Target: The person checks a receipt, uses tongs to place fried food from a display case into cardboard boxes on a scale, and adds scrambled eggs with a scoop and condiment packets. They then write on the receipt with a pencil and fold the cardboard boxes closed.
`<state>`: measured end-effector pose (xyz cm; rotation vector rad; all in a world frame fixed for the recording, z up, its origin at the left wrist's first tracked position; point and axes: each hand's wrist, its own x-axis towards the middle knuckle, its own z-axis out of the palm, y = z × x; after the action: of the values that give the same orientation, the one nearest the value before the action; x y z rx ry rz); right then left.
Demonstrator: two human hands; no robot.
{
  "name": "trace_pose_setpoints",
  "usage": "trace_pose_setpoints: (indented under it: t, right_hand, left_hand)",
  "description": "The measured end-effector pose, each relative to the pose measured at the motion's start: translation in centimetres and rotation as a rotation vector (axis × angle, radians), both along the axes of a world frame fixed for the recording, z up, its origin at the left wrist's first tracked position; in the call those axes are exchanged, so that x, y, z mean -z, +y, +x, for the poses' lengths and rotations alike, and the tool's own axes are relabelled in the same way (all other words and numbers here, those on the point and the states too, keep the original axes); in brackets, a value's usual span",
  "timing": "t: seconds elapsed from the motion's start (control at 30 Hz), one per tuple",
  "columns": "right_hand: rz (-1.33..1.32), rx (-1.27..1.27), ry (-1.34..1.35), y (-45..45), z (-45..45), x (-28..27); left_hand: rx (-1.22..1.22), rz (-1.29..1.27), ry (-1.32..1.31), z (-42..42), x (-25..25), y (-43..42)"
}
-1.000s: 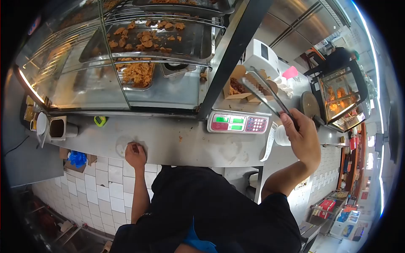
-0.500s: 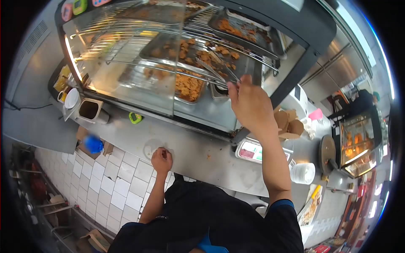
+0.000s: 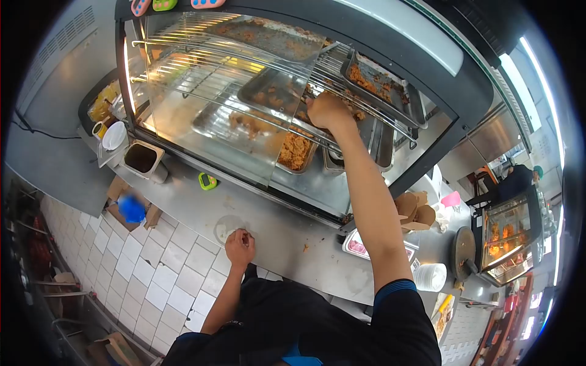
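Inside the glass cabinet [image 3: 428, 155], the right hand [image 3: 328, 111] reaches over a shiny metal tray [image 3: 370, 129] of crusty brown pieces [image 3: 360, 114], curled, its grip hidden; in front of the cabinet, the left hand [image 3: 240, 246], apart, sits loosely fisted by the smooth steel tabletop [image 3: 281, 222].

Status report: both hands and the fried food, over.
Right hand inside display cabinet beside fried pieces, grip unclear. Left hand curled at edge of counter. Glass panel fronts cabinet's left side; wire rack close by right hand.
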<state>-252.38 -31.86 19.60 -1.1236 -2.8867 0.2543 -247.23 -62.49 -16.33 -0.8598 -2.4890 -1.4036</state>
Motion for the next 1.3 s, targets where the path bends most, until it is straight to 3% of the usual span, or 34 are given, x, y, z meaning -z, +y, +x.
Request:
trace_pose_setpoints:
  t: [0.17, 0.3, 0.37, 0.47, 0.53, 0.67, 0.73, 0.8, 0.93, 1.03, 1.3]
  right_hand:
    - [0.025, 0.004, -0.069, 0.7, -0.7, 0.5]
    - [0.064, 0.037, 0.008, 1.7, -0.5, 1.8]
    - [0.175, -0.062, 0.090, 2.8, 0.5, 3.5]
    - [0.226, -0.037, 0.268, -2.8, 7.0, 1.0]
    - [0.290, 0.035, 0.275, -6.1, 11.9, 0.5]
    - [0.158, 0.128, 0.495, -10.2, 25.3, 0.2]
    - [0.043, 0.335, 0.386, -12.5, 32.0, -1.5]
    - [0.094, 0.496, 0.298, -12.5, 37.1, -1.5]
    - [0.246, 0.454, 0.178, -6.6, 42.5, 4.2]
    - [0.283, 0.421, 0.040, -1.6, 43.1, 8.6]
    - [0.152, 0.555, -0.016, -0.5, 40.5, 5.6]
  left_hand:
    - [-0.002, -0.009, -0.016, 0.1, 0.4, 0.0]
    - [0.004, 0.001, -0.021, 0.1, 0.4, -0.1]
    - [0.003, -0.009, -0.024, 0.0, 0.5, -0.1]
    - [0.012, 0.003, -0.104, 0.2, 0.8, 0.1]
    - [0.026, -0.019, -0.015, 0.1, 0.7, -0.2]
    - [0.050, 0.021, 0.000, -0.1, 1.9, -0.2]
    - [0.032, 0.003, -0.016, 0.0, 2.4, 0.0]
    - [0.033, -0.054, -0.014, 0.3, 1.2, 0.1]
    - [0.063, -0.141, 0.038, 0.1, 0.5, 0.3]
    - [0.074, -0.199, 0.038, 0.5, 0.1, 0.3]
    - [0.033, -0.192, 0.014, 0.7, -0.1, 0.5]
